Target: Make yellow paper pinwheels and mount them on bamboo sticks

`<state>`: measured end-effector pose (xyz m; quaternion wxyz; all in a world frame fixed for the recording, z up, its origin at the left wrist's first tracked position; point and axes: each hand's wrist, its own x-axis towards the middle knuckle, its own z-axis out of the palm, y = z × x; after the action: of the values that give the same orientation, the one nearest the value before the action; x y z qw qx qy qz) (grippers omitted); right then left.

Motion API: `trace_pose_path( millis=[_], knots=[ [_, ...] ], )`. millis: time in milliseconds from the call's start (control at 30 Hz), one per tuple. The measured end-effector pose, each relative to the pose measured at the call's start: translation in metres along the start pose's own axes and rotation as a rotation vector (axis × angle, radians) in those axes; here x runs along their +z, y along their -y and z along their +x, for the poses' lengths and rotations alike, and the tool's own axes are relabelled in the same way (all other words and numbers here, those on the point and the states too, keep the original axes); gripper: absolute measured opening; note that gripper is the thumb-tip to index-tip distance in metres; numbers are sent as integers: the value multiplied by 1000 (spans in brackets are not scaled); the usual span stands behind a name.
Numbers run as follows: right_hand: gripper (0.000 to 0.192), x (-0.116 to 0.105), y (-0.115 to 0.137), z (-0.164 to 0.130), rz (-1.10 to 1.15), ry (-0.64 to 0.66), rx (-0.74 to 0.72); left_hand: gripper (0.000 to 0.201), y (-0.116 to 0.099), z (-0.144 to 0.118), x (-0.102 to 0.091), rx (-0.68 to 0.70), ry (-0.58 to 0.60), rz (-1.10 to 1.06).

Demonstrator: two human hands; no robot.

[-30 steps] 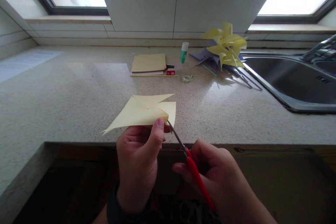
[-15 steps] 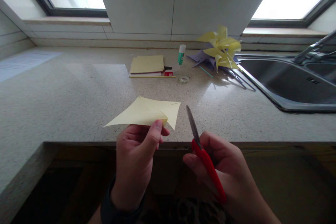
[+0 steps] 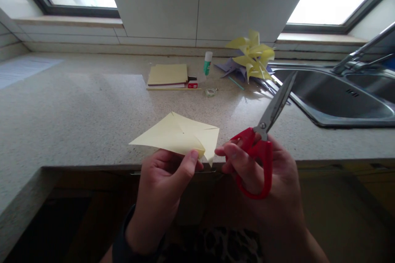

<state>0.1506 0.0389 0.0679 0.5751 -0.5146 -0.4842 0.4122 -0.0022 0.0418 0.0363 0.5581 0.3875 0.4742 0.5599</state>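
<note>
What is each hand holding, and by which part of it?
The left hand pinches the pale yellow paper at its near edge, thumb over a folded-in corner. The right hand holds the scissors by their red handles.

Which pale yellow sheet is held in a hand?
The near sheet, pinched in the left hand; the other sheet tops the stack farther back on the counter.

The scissors (image 3: 262,131), at the near edge of the paper (image 3: 175,131) one second earlier and clear of it half a second later, now lie turned in the right hand (image 3: 279,193), blades swung from upper left to upper right, toward the sink (image 3: 358,122), with both red handles exposed. The right fingertips (image 3: 219,151) have come near the paper, whose right-hand slit (image 3: 211,128), formerly gaping, appears nearly closed.
</note>
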Motion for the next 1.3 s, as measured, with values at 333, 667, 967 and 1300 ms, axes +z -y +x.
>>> trace_pose_path(
  millis=[333, 667, 967, 1300],
  knots=[
    [30, -21, -12, 3, 133, 394, 193, 18, -10, 3, -5, -58, 118, 87],
    [41, -71, -12, 23, -33, 888, 426, 11, -36, 27, -23, -108, 369, 279],
    [42, -72, -23, 24, -111, 893, 462, 11, -30, 37, -23, -114, 388, 227],
    [44, -72, -23, 25, -136, 892, 504, 6, -31, 35, -22, -117, 411, 169]
  ],
)
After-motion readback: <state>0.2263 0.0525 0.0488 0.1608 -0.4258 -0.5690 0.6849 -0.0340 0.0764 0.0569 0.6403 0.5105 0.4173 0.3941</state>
